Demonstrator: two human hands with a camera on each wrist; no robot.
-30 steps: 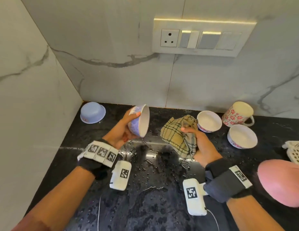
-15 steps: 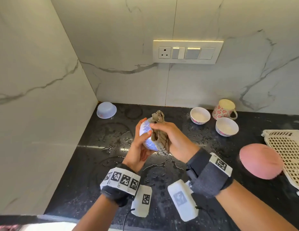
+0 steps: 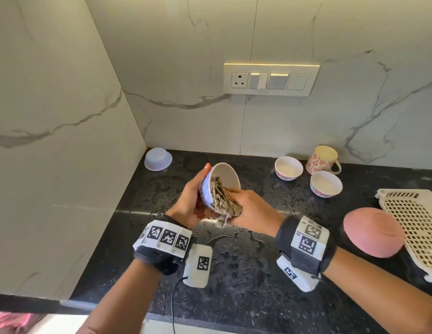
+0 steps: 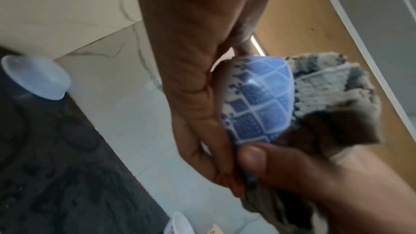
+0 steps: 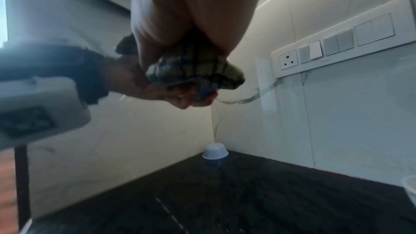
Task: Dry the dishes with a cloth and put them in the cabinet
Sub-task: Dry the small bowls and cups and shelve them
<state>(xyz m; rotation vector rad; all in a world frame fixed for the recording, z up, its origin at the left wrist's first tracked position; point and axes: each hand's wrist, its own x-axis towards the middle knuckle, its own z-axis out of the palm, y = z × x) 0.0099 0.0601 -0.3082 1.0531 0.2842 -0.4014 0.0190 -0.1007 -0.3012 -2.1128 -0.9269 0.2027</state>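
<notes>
My left hand [image 3: 193,201] grips a small blue-patterned bowl [image 3: 224,179] with a white inside, tilted so its mouth faces up and right, above the wet black counter [image 3: 234,273]. The bowl's blue diamond pattern [image 4: 258,102] shows in the left wrist view. My right hand [image 3: 253,210] holds a bunched checked cloth [image 3: 222,196] pushed into the bowl, with part of it hanging over the rim. The cloth [image 5: 195,70] sits balled under my right palm in the right wrist view.
An upturned pale blue bowl [image 3: 158,159] stands in the back left corner. Two white bowls [image 3: 288,168] [image 3: 325,183] and a floral mug [image 3: 323,159] stand at the back right. An upturned pink bowl [image 3: 373,235] and a cream perforated tray [image 3: 417,227] lie right.
The bowl turned from mouth hidden to mouth up and right, and the cloth went from its outside into its inside. Both hands stayed together above the counter.
</notes>
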